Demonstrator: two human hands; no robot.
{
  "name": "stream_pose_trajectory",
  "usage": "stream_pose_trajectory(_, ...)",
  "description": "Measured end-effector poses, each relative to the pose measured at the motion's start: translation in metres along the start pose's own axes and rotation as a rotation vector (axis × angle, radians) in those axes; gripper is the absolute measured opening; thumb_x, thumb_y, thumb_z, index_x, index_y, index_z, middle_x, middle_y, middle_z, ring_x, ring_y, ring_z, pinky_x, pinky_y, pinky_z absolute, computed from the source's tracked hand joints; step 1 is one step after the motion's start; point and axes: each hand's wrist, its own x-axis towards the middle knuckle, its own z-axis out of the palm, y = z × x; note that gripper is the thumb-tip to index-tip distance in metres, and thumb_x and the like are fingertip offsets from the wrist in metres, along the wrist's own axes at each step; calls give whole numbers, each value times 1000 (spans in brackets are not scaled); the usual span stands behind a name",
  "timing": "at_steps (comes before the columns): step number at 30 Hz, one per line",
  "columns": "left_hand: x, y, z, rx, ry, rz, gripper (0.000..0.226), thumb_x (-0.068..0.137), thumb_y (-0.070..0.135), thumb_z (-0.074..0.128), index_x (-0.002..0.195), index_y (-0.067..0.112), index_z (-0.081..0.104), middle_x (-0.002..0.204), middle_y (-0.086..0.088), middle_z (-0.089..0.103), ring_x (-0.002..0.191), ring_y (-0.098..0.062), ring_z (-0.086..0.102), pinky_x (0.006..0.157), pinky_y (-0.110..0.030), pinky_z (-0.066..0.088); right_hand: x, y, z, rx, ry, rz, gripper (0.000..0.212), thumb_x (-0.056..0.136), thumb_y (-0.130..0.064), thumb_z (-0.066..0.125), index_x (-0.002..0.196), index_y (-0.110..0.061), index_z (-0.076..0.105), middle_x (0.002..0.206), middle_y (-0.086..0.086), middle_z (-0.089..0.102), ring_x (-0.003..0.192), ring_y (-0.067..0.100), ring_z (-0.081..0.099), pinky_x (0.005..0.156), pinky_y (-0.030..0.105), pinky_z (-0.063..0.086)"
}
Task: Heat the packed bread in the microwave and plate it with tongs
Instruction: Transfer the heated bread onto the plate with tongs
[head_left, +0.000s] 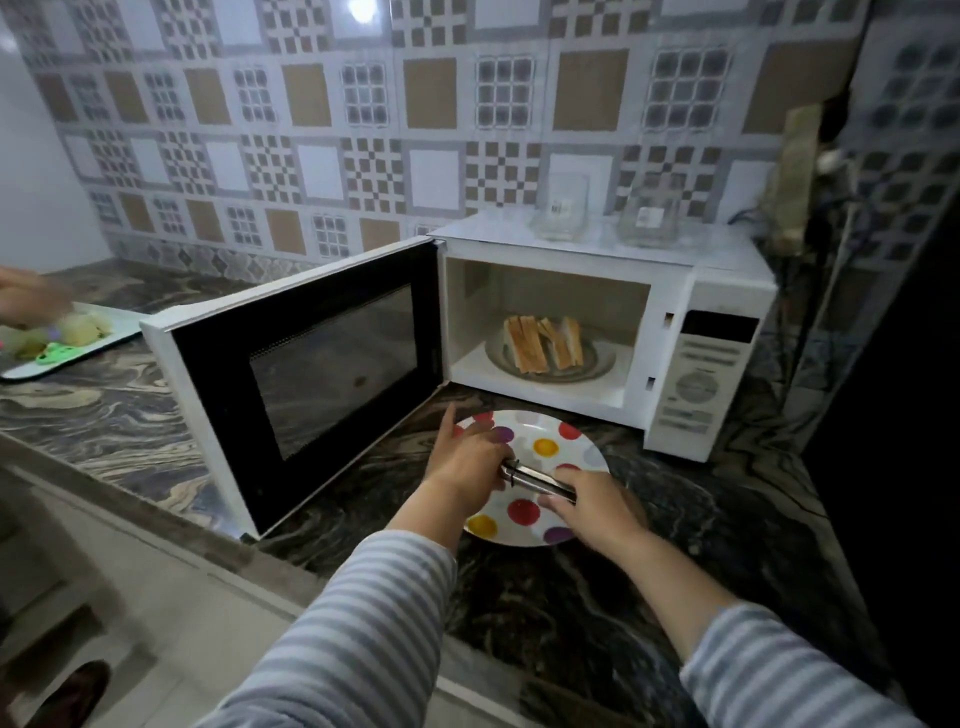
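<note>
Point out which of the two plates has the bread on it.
The grey plate inside the open microwave holds the bread. The polka-dot plate on the counter carries none.

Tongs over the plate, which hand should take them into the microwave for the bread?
Probably right. The right hand grips the tongs by their handle end, facing the bread. The left hand only touches their other end.

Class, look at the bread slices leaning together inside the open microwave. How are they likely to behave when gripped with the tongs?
The bread slices look thin and toasted, so probably light and fairly stiff, yet apt to crack if squeezed. They lean on edge against each other, so lifting one may topple the rest. The metal tongs look smooth, so a slice could slip.
</note>
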Motion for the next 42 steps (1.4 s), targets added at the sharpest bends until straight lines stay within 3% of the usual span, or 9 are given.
stream_pose_trajectory(2,3,6,0,-33,8,10,25,93,27,55,115,34,64,118,8,63,125,-16,49,117,-46,-6,-3,8,1,37,-1,6,32,87,-48,61,118,-37,63,108,-7,68,103,21,63,86,32,49)
stream_pose_trajectory(5,6,14,-4,-25,13,49,26,93,26,56,117,33,65,112,5,68,119,-18,54,116,-36,11,-9,21,5,85,-38,6,40,89,-46,60,126,-31,58,120,-6,65,114,20,59,99,39,44)
stream_pose_trajectory(7,8,20,-9,21,21,88,28,94,30,57,122,30,64,116,2,67,119,-22,52,98,-28,30,-13,26,7,134,-33,20,49,88,-47,61,133,-32,51,130,-6,60,121,20,55,105,44,40)
stream_pose_trajectory(10,8,28,-15,24,44,113,29,95,29,57,123,28,63,117,0,66,115,-24,54,76,-25,29,-14,23,6,147,0,-9,54,86,-53,61,135,-37,44,133,-10,57,121,18,55,105,45,40)
stream_pose_trajectory(18,1,8,4,-266,11,6,23,88,22,64,108,32,70,97,5,71,96,-20,61,80,-32,52,-17,15,-7,-131,18,-109,35,92,-53,50,116,-29,59,108,-5,68,101,20,61,98,35,40)
stream_pose_trajectory(24,-5,-4,13,-384,37,41,26,82,25,73,108,28,72,101,6,72,96,-16,63,85,-34,51,-17,14,-18,-215,-30,-203,26,91,-47,55,101,-25,64,100,-5,63,94,17,58,82,31,42)
stream_pose_trajectory(31,-2,-9,15,-441,216,79,37,83,25,73,119,27,68,114,7,69,106,-13,61,93,-28,47,-7,5,-20,-193,-120,-161,34,95,-36,50,128,-28,50,112,3,65,99,26,61,77,35,48)
stream_pose_trajectory(35,-14,-11,26,-690,469,-129,62,79,36,76,136,27,54,138,6,55,124,-12,52,103,-22,39,6,7,-18,-100,-65,-36,37,94,-36,50,130,-24,52,114,6,65,100,28,61,79,33,48)
stream_pose_trajectory(42,-34,-26,78,-856,232,-496,80,84,63,56,148,20,33,148,-2,44,133,-19,43,109,-32,34,36,2,-27,177,-11,76,45,78,-36,74,117,-20,58,91,-7,63,87,18,61,75,28,48)
